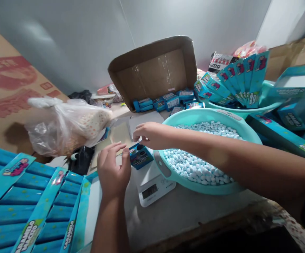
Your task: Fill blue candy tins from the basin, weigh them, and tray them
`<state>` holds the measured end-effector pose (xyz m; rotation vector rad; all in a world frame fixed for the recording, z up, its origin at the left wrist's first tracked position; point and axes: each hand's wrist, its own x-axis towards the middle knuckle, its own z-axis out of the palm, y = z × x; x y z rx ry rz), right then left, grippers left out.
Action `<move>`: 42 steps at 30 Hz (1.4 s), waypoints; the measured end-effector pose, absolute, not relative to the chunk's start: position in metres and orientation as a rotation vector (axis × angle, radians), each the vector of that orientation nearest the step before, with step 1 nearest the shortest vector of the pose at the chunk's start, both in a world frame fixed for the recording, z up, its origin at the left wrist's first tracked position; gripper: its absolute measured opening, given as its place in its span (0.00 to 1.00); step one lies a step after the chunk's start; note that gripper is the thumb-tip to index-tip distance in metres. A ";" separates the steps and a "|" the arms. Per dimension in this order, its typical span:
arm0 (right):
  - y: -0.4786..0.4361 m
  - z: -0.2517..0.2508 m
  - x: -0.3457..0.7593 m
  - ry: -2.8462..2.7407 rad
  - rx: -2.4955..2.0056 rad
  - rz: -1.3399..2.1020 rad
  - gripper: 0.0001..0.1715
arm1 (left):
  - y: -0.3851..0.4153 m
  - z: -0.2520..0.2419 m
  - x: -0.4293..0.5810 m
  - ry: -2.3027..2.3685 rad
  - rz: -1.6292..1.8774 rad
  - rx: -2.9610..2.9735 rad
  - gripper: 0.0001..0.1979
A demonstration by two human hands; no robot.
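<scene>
A small blue candy box stands on the white digital kitchen scale, its top open. My right hand reaches across the bowl and is just above the box, its fingers curled down in a pinch. What they hold, if anything, is hidden. My left hand is left of the box and scale, thumb and fingers apart, with nothing in it. To the right, a turquoise plastic bowl holds many pale blue and white candies; its handle is beside the scale. The digits on the display are too blurred to read.
Filled blue display cartons lie at the left front. Behind the scale, a cardboard box lies on its side with several small blue boxes. A second turquoise bowl holds upright cartons. Tied plastic bags stand at the left.
</scene>
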<state>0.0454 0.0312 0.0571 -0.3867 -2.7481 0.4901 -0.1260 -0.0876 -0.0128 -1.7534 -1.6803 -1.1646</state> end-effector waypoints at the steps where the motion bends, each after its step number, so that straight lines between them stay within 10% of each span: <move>1: 0.032 0.060 0.048 -2.756 -0.409 0.448 0.18 | -0.088 -0.012 -0.127 -1.680 -1.167 -1.749 0.09; 11: 0.044 0.071 0.071 -3.051 -0.983 0.182 0.16 | -0.088 -0.013 -0.132 -1.667 -1.191 -1.726 0.06; 42: 0.041 0.064 0.067 -3.491 -0.915 0.294 0.13 | -0.089 -0.012 -0.138 -1.691 -1.158 -1.691 0.07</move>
